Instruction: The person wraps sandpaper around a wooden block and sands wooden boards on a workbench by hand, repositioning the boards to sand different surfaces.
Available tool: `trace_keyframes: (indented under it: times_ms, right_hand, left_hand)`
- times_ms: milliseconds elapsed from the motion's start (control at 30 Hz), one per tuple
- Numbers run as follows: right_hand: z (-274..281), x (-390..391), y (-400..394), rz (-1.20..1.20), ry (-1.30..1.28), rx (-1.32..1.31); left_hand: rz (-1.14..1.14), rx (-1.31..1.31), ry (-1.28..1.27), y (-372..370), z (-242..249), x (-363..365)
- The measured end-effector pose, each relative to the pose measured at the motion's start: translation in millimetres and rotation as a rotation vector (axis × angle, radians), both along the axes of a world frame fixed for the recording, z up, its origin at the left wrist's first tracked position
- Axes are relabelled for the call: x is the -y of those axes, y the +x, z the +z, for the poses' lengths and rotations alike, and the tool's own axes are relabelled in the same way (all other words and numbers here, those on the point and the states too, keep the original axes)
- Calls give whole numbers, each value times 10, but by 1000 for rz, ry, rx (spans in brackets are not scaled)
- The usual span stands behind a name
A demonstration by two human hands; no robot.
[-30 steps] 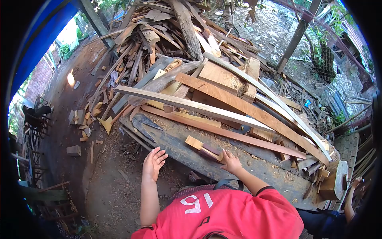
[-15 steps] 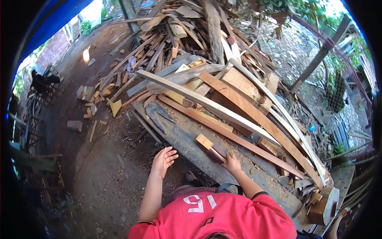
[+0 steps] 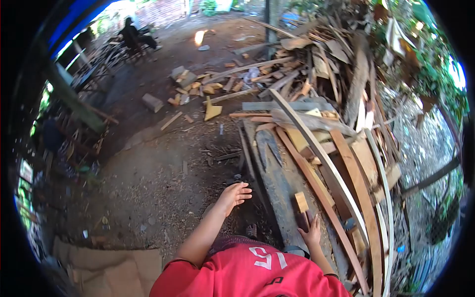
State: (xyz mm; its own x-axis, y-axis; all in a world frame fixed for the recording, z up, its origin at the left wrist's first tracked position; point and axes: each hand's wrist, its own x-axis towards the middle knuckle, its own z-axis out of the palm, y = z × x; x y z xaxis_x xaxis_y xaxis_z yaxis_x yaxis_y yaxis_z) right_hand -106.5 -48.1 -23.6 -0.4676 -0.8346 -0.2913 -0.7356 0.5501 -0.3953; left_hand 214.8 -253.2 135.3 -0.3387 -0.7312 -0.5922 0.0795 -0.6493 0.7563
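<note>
Resting: my right hand (image 3: pixel 311 231) is lying flat, fingers spread, against the small wood block (image 3: pixel 301 203) on the grey plank (image 3: pixel 279 185).
Left hand (image 3: pixel 234 194): hovering open over the dirt, fingers loosely apart, gripping nothing.
Handling: block is looking light, stiff, rough; I'm judging its long sides best for grasping.
Change: my view is swinging left; hands are barely shifting.

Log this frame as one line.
left hand: open, in air | right hand: flat on small wood block | block on grey plank

dirt floor (image 3: pixel 148 168) | scrap-wood pile (image 3: pixel 316 64) | sunlit patch (image 3: pixel 200 35) | brick wall (image 3: pixel 158 6)
</note>
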Motion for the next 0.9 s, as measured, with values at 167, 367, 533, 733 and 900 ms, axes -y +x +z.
trace_keyframes:
  times_ms: [167, 367, 533, 733, 900]
  right_hand:
    - [-21, 234, 34, 62, 34, -43]
    - [-124, 326, 40, 44, 262, -99]
    - [-63, 433, 75, 13, 440, -102]
    - [-294, 408, -50, 63, 450, -84]
    - [-263, 366, -53, 150, 394, -107]
  left_hand:
    - [126, 19, -27, 334, 118, -37]
    - [376, 19, -74, 752, 88, -145]
    - [482, -17, -56, 904, 47, -319]
    - [520, 18, 14, 858, -115, -432]
    - [462, -3, 54, 693, -226, -481]
